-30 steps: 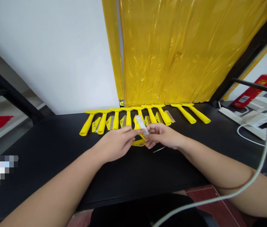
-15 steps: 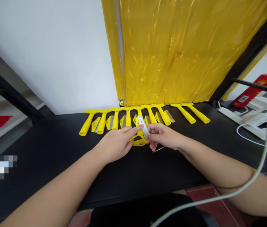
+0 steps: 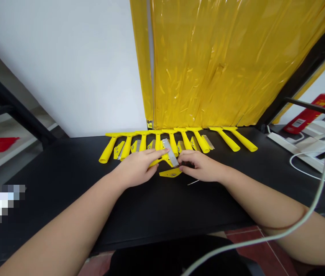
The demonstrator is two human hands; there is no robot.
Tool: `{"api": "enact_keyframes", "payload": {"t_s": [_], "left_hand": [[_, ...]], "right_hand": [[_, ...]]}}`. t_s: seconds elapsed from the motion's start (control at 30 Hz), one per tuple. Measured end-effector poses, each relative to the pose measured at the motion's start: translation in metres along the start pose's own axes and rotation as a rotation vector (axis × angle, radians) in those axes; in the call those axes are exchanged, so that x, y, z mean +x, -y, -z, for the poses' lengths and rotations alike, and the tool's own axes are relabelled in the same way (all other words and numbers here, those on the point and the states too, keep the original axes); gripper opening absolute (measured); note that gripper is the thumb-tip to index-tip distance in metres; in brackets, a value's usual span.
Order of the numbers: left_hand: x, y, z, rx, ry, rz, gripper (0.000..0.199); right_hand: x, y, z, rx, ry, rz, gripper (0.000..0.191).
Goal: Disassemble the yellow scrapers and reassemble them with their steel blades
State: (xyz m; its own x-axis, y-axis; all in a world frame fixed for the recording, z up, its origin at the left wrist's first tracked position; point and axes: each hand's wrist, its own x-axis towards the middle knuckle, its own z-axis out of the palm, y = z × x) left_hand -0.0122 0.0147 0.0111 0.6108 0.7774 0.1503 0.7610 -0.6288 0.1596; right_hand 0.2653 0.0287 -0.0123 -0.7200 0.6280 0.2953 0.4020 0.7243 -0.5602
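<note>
My left hand (image 3: 139, 166) is closed around the handle of a yellow scraper (image 3: 166, 158), its forefinger lying along the head. A silver blade (image 3: 170, 153) sits at the scraper's head, facing right. Close to the blade's right side is my right hand (image 3: 201, 165), fingers curled; whether anything is in them is hidden. Its thumb tip is by the end of a yellow cover plate (image 3: 169, 173) with a screw, lying below the scraper. A thin metal rod (image 3: 193, 182) pokes out under the right hand; I cannot tell if the hand touches it.
Several yellow scraper handles (image 3: 227, 138) stand in a row along the back of the black table (image 3: 139, 214), with plates and blades between them. A red bottle (image 3: 313, 109) and white power strips (image 3: 297, 153) are at right. A pale cable (image 3: 303, 226) crosses the right forearm.
The scraper and its blade have turned and shifted slightly left. My right hand has come away from the blade, and more of the cover plate now shows.
</note>
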Motion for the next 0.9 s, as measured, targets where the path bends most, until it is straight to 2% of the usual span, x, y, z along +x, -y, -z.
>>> {"api": "enact_keyframes", "payload": {"t_s": [0.17, 0.3, 0.43, 0.67, 0.9], "left_hand": [[0.000, 0.005, 0.002, -0.034, -0.004, 0.009, 0.064], [0.000, 0.007, 0.002, -0.029, 0.011, 0.006, 0.067], [0.000, 0.008, 0.001, -0.027, 0.006, 0.002, 0.067], [0.001, 0.010, -0.002, -0.049, -0.001, -0.007, 0.066], [0.002, 0.009, -0.002, -0.056, -0.008, 0.004, 0.065]], "right_hand": [[-0.001, -0.001, 0.000, -0.110, 0.126, -0.053, 0.026], [-0.002, -0.002, 0.003, -0.103, 0.219, -0.085, 0.019], [-0.004, -0.002, 0.009, -0.122, 0.273, -0.100, 0.020], [-0.008, 0.001, 0.016, -0.130, 0.291, -0.095, 0.024], [-0.008, 0.000, 0.015, -0.175, 0.260, -0.081, 0.025]]}}
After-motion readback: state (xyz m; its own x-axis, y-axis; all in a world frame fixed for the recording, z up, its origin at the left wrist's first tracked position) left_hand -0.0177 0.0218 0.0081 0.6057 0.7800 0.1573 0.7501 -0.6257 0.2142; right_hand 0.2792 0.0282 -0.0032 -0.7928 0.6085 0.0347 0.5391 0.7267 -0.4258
